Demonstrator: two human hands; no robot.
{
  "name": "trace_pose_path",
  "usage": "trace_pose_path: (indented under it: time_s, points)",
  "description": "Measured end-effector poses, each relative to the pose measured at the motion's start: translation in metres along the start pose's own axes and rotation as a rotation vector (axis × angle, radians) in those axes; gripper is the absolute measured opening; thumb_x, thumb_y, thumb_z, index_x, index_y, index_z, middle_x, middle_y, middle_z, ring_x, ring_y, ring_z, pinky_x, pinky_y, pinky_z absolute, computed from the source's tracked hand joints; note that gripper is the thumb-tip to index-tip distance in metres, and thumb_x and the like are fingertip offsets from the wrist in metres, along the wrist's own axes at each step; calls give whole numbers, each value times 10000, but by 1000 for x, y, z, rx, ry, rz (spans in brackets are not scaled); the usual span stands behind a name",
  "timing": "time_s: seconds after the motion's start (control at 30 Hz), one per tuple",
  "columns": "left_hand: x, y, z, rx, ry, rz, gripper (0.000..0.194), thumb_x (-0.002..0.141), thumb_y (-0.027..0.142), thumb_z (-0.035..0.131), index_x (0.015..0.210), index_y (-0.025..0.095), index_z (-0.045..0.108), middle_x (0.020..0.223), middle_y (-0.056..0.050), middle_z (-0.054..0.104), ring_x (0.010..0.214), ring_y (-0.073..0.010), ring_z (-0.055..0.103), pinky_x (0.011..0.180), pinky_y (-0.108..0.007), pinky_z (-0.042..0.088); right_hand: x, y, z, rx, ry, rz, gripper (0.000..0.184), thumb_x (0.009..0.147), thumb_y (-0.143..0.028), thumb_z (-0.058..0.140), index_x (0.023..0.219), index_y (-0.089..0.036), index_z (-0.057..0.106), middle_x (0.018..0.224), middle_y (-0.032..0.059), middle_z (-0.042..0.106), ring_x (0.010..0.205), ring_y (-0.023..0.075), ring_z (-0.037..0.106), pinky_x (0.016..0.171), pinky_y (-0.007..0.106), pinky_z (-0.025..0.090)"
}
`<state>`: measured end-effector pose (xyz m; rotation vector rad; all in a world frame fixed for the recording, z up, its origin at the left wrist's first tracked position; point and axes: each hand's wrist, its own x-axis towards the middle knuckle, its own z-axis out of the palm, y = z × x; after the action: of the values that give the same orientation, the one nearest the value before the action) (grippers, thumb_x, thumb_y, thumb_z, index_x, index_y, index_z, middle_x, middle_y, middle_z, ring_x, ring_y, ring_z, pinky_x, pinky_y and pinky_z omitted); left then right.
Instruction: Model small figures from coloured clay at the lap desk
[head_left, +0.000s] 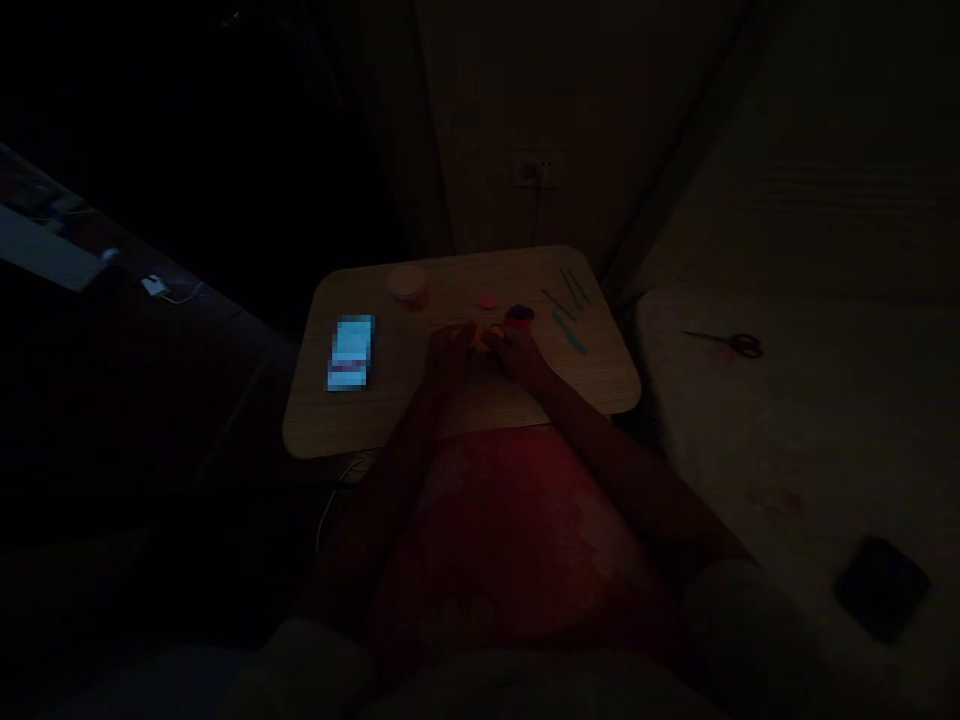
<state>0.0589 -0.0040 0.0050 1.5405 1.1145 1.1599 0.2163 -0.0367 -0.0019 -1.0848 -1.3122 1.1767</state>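
In the dim light, my left hand and my right hand meet over the middle of a small wooden table. Between them is an orange-yellow lump that looks like modelling clay. Fingers of both hands are closed on it and cover part of it. Just beyond my right hand sits a purple and red piece. A flat pink piece lies a little farther back. Fine detail of the lump is lost in the dark.
A lidded tub stands back left, and a lit phone lies at left. Several thin green sticks and a blue-green tool lie at right. Scissors and a dark object rest on the pale surface beyond.
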Motion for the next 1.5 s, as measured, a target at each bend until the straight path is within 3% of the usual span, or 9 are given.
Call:
trace_pose_path:
  time_s: [0.17, 0.43, 0.6, 0.8, 1.0, 1.13, 1.27, 1.37, 1.5]
  points:
    - [3, -2, 2, -83, 41, 4, 627, 828, 815, 662, 753, 194, 630, 723, -31, 632, 680, -163, 596, 601, -284, 480, 5, 8, -3, 145, 50, 80, 685, 809, -918, 576, 742, -236, 570, 587, -9, 558, 512, 129, 503, 461, 249, 389]
    - [0, 0, 0, -173, -55, 31, 606, 698, 771, 812, 800, 200, 638, 746, -25, 651, 699, -172, 624, 620, -283, 502, 7, 9, -5, 276, 48, 77, 626, 726, -819, 750, 668, -227, 554, 570, -16, 551, 534, 128, 527, 493, 247, 420]
    - [0, 8, -3, -145, -31, 57, 594, 743, 785, 760, 837, 203, 686, 767, -42, 685, 736, -199, 642, 644, -303, 502, 6, 0, -7, 260, 35, 35, 704, 754, -923, 632, 639, -232, 556, 564, 1, 547, 543, 141, 523, 499, 264, 422]
    - [-1, 13, -1, -241, -84, 105, 611, 776, 809, 727, 864, 205, 696, 780, -31, 676, 707, -173, 613, 661, -296, 503, 3, -10, -5, 147, -83, -9, 627, 717, -811, 781, 760, -207, 623, 664, -6, 617, 586, 112, 526, 544, 236, 428]
    - [-1, 9, -2, -221, -103, 99, 625, 764, 797, 754, 891, 185, 744, 792, -47, 717, 700, -181, 641, 649, -299, 528, 4, -4, 0, 56, -146, 46, 604, 781, -781, 747, 857, -187, 675, 729, 16, 666, 624, 123, 557, 559, 240, 421]
    - [-1, 8, 0, -254, -114, 98, 674, 841, 834, 633, 917, 177, 763, 866, -81, 767, 771, -211, 696, 724, -335, 580, 4, -2, -2, 28, -98, 7, 633, 787, -818, 712, 763, -188, 654, 681, 11, 615, 616, 121, 517, 557, 246, 390]
    - [-1, 9, 3, -153, -116, 158, 651, 793, 816, 715, 958, 187, 732, 979, -85, 777, 896, -219, 711, 827, -334, 587, 3, -7, -6, -17, -76, -33, 653, 808, -825, 678, 660, -197, 580, 594, -19, 494, 569, 106, 408, 521, 251, 301]
    - [-2, 8, 3, -154, -103, 125, 613, 768, 800, 754, 907, 208, 674, 868, -32, 720, 792, -177, 665, 725, -291, 550, 1, -10, -8, -46, -112, -12, 651, 845, -782, 672, 593, -204, 512, 552, -34, 437, 545, 98, 355, 508, 259, 247]
    - [-2, 7, 3, -210, -185, 73, 622, 798, 810, 718, 759, 200, 605, 696, -1, 589, 637, -142, 550, 597, -269, 454, 0, -7, -8, -19, -136, 22, 681, 870, -798, 618, 554, -212, 475, 523, -33, 425, 521, 96, 348, 504, 264, 243]
